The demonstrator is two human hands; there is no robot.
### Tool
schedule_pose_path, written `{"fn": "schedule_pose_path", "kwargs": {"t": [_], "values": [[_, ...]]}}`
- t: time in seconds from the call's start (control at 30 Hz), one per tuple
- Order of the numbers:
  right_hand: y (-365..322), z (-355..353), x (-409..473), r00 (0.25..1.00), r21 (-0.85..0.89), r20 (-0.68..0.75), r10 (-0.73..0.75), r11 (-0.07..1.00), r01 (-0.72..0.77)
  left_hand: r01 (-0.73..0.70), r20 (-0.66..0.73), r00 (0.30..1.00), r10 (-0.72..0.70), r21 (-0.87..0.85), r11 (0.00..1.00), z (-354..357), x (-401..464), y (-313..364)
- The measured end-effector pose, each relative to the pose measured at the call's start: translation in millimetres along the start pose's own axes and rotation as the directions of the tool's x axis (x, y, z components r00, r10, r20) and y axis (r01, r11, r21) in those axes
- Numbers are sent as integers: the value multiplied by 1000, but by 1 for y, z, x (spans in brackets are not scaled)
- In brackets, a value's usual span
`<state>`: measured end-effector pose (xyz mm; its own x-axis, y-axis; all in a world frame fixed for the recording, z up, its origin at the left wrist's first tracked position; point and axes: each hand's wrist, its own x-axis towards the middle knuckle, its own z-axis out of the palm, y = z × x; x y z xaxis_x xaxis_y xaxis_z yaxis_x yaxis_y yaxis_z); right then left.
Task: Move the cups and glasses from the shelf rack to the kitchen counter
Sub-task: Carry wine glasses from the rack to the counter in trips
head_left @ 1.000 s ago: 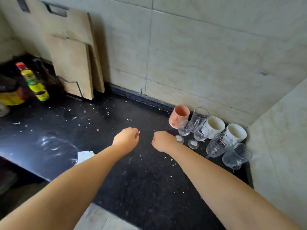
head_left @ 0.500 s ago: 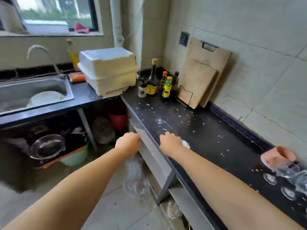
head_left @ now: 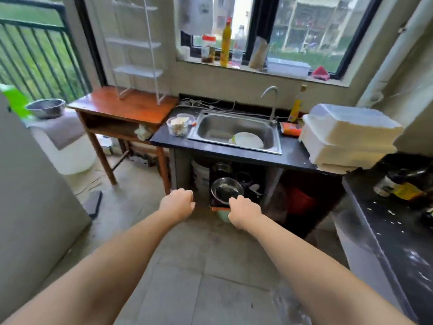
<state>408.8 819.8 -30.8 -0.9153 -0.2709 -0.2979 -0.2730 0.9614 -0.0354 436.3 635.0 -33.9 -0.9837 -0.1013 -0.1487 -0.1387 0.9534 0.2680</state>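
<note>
Fingers (head_left: pixel 187 198) on both hands are curled and empty; the blurry white shelf rack (head_left: pixel 136 45), upper left, could tip if bumped.

A white wire shelf rack (head_left: pixel 137 46), looking like painted metal with a matt finish, is standing at the back edge of a reddish-brown wooden table (head_left: pixel 121 106) whose top is shining smoothly. A brushed stainless-steel sink (head_left: pixel 235 132) is sitting in a glossy black stone counter (head_left: pixel 293 153), with a curved chrome tap (head_left: pixel 269 97) gleaming at its back edge. Two stacked white foam boxes (head_left: pixel 349 137) are looking matt and slightly grainy at that counter's right end. A polished steel bowl (head_left: pixel 226 190) is reflecting light underneath. The grey floor tiles (head_left: pixel 201 266) are looking dull and scuffed.
</note>
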Motion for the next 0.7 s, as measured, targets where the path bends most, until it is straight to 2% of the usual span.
{"fn": "schedule_pose_path", "kwargs": {"t": [0.1,0.23,0.5,0.7], "values": [[-50,-9,41,994,-33,3,-107,994,107,121,-31,992,-124,-78,990,-15,13,-51],[-91,-24,93,978,-77,8,-208,975,208,214,-50,974,-220,-105,971,-34,41,-91],[-163,-74,223,922,-121,26,-385,915,386,346,-75,932,-356,-116,931,-80,127,-167],[-227,-91,305,889,-120,30,-458,881,458,413,-68,897,-436,-218,884,-104,181,-226]]}}
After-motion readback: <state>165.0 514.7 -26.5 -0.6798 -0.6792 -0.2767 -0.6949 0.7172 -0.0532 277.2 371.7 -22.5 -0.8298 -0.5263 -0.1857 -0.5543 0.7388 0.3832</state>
